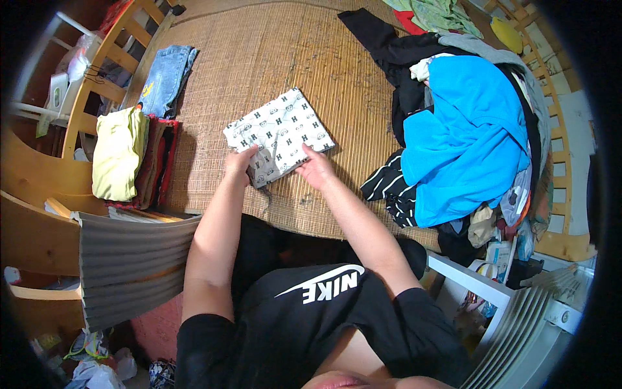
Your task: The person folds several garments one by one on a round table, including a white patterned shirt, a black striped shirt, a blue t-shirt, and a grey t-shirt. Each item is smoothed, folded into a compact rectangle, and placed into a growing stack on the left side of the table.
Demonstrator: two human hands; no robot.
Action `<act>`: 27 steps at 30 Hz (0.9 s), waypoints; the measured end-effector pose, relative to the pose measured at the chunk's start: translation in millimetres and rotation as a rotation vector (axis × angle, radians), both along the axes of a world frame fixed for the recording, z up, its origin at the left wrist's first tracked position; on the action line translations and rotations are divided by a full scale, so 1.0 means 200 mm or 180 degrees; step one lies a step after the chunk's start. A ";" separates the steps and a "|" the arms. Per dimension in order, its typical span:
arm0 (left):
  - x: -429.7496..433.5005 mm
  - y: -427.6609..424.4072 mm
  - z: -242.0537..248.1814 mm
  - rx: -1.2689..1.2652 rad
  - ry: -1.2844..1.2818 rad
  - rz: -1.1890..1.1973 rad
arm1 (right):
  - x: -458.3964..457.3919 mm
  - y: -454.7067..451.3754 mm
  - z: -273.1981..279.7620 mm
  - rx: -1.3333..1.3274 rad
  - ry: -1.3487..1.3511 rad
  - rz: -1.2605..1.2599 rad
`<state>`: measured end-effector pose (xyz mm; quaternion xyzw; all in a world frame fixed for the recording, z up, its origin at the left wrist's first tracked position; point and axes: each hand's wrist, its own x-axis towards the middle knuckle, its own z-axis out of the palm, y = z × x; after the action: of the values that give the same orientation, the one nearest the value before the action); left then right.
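A white cloth garment [279, 131], printed with dark letters and small faces, is folded into a rough rectangle over the woven mat [311, 58]. At its near left corner my left hand [241, 164] grips the edge, with the thumb on top. My right hand [315, 166] has hold of the near right edge, thumb on top and fingers partly hidden underneath. Left of my hands lie a folded yellow-green garment [118, 153] on a stack of dark and red cloths [160, 165], and folded blue denim [167, 80] beyond it.
A loose heap of clothes at the right includes a bright blue garment [466, 141], a black striped one [388, 182] and black pieces [374, 41]. Wooden slatted rails [114, 53] bound the mat at left and right. A grey pleated curtain [136, 272] hangs at the near left.
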<state>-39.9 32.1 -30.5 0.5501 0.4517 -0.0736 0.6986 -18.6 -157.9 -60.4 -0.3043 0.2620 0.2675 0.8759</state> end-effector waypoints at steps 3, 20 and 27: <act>0.00 -0.07 0.03 0.0417 -0.0271 0.0012 | 0.01 0.11 0.02 -0.0067 -0.0097 0.0258; -0.19 -0.48 0.31 -0.2407 -0.1908 0.0760 | 0.00 0.20 0.30 0.0733 -0.0027 -0.0074; 0.14 -0.44 0.30 -0.2291 -0.1577 0.1736 | 0.06 0.10 0.29 0.0204 -0.0757 -0.0294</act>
<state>-12.9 -55.9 28.7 0.1379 0.3457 0.0929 0.9235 -6.8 -137.6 -1.6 -0.2933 0.1613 0.1972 0.9214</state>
